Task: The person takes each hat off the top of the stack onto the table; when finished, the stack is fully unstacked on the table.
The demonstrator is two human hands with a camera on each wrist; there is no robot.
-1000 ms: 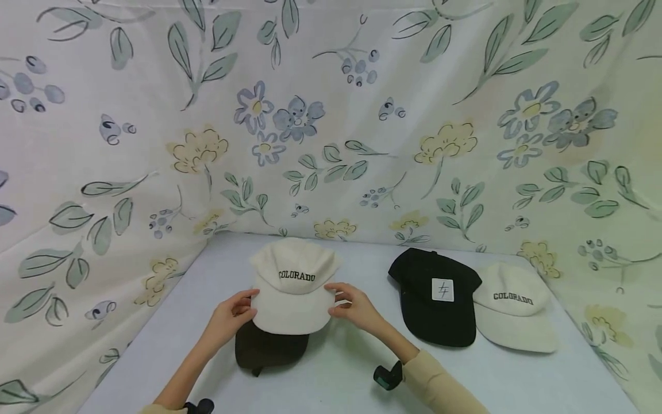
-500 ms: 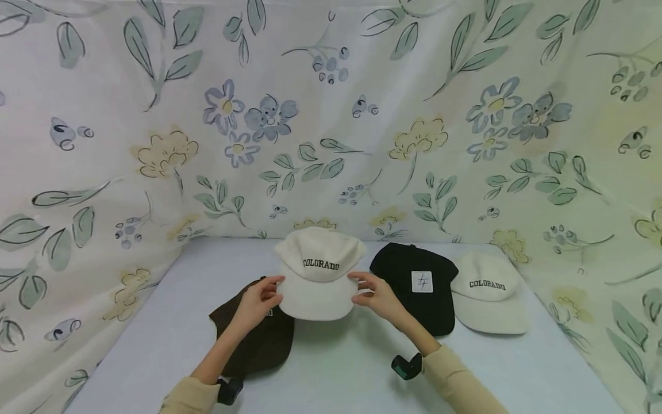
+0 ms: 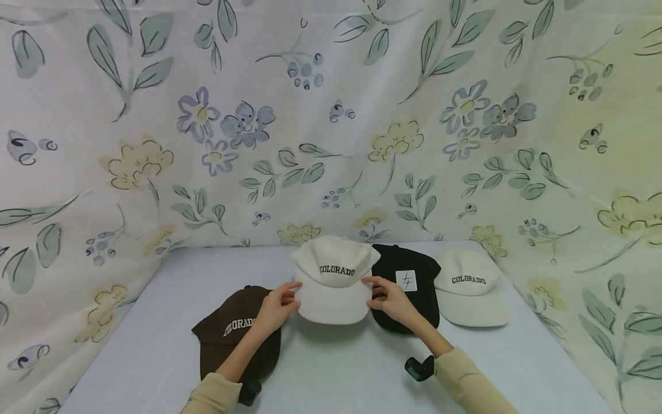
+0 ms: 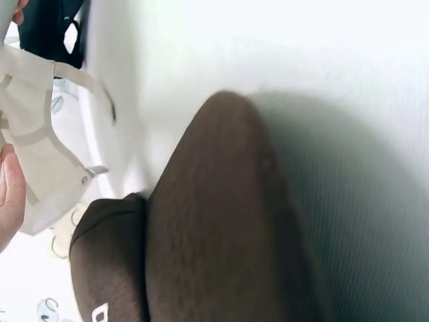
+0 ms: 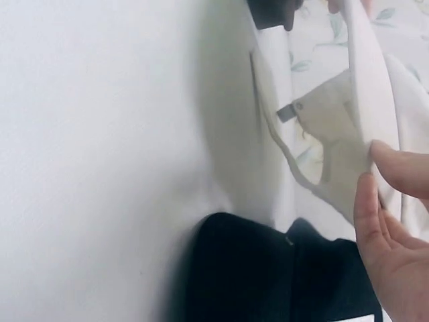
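Observation:
A white baseball cap (image 3: 333,302) lettered COLORADO is held between both hands, its brim toward the person. My left hand (image 3: 277,306) pinches the brim's left edge, and my right hand (image 3: 389,299) pinches the right edge. Seen from the right wrist, thumb and fingers (image 5: 395,168) close on the brim from both faces. The cap's hollow underside and loose back strap (image 4: 87,84) show in the left wrist view, with the strap close over the table. Below the left forearm lies a brown cap (image 3: 222,351), also lettered COLORADO and partly covered by that arm.
A black cap (image 3: 414,307) with a white square label lies right of the held cap, partly behind the right hand. Beside it rests a second white COLORADO cap (image 3: 473,310). A floral cloth (image 3: 331,115) hangs behind the white table (image 3: 336,374).
The held white cap has moved right with both hands, away from over the brown cap, whose front is now uncovered. It now overlaps the black cap's left edge. The head view has shifted too.

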